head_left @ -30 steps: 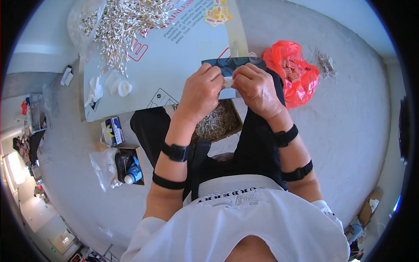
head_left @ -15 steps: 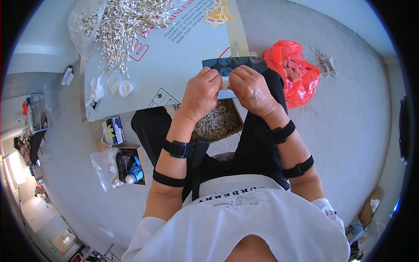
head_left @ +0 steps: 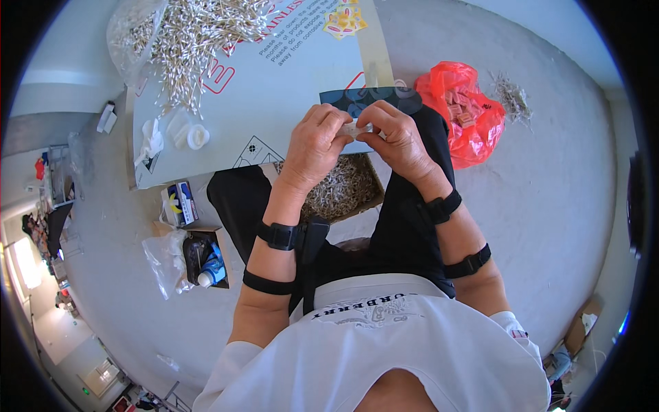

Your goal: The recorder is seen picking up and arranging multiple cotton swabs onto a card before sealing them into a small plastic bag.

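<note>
Above the near edge of the table, my left hand [head_left: 318, 141] and my right hand [head_left: 395, 141] face each other, thumbs and forefingers pinched. Between them is a small whitish, partly see-through piece [head_left: 355, 129], gripped at both ends; its kind is too small to make out. A dark translucent sheet [head_left: 334, 98] with round shapes lies just beyond the fingers. On the far left of the table, cotton swabs [head_left: 184, 55] form a big loose heap, spilling beside a clear plastic bag [head_left: 130, 41]. Below my hands, a cardboard box [head_left: 375, 199] between my legs holds many thin sticks.
Small yellow labels [head_left: 345, 20] lie at the table's far edge. White round plastic pieces [head_left: 198, 137] and crumpled white tissue [head_left: 151, 141] sit at its left. A red plastic bag [head_left: 439, 75] of pinkish packets stands to the right, beside loose sticks [head_left: 513, 96]. Another box [head_left: 221, 240] is at lower left.
My right fingers have shifted and opened out slightly, from a curled grip to a thumb-and-forefinger pinch, so more of the whitish piece shows. My left hand has hardly moved.
</note>
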{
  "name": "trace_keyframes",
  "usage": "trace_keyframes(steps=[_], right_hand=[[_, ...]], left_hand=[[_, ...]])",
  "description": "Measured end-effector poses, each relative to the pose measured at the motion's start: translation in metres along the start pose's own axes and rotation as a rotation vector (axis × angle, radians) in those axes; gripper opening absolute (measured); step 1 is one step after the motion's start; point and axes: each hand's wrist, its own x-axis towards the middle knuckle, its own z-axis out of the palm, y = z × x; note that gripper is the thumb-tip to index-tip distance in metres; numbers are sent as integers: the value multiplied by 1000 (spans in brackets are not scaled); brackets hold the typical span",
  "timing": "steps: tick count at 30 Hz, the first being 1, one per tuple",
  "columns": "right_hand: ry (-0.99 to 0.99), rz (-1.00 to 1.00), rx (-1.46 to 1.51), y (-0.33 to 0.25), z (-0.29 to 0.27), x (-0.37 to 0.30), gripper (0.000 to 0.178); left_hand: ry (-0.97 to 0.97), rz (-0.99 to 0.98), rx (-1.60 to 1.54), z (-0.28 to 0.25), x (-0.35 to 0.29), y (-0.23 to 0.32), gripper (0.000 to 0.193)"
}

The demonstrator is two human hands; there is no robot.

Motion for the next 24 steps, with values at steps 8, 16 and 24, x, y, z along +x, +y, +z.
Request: trace_keyframes(steps=[8, 16, 24], right_hand=[[34, 7, 13, 7, 4, -2, 13], [30, 16, 38, 6, 4, -3, 15], [34, -50, -40, 5, 6, 0, 15]], left_hand=[[-22, 48, 64, 1, -3, -8, 26], [10, 17, 1, 7, -9, -5, 33], [21, 90, 88, 14, -3, -13, 26]])
